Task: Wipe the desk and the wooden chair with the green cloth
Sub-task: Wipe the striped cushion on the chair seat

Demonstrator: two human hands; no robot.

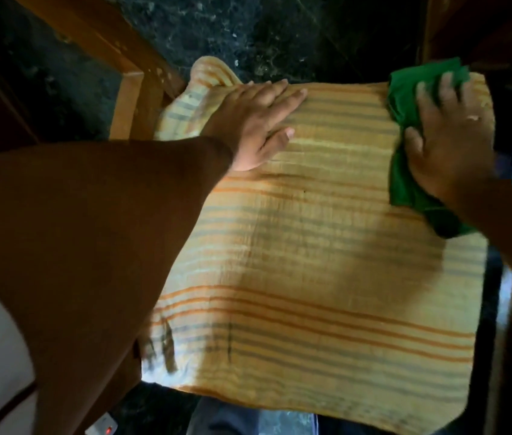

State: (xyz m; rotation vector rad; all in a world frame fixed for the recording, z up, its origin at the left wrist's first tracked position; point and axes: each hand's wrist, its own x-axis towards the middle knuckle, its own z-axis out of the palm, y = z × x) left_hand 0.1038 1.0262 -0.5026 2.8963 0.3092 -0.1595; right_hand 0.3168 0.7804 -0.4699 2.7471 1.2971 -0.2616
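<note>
Seen from above: a square seat cushion under a yellow striped cover point(327, 246), orange and grey-blue bands running across it, dark smudges near its near left corner. Left hand point(258, 124) flat on the cover close to the far left corner, palm down, fingers spread slightly and pointing toward the far edge, gripping nothing. Brown sleeve point(85, 221) filling the lower left of the view. Right hand point(455, 136) at the far right corner, pressed onto the green cloth point(405, 180), fingers splayed over it, thumb lying on the fabric, a ring on one finger. Green cloth bunched beneath that palm, one end poking out past the fingertips at the far edge, the other trailing toward the wrist along the right edge of the cushion. Wooden chair frame point(129, 98) visible beyond the far left corner, orange-brown rails meeting at an angle. Dark mottled floor point(248, 32) beyond the far edge. More dark wood at the upper right, blurred. Small white object with a red light point(105, 428) at the bottom edge, not identifiable.
</note>
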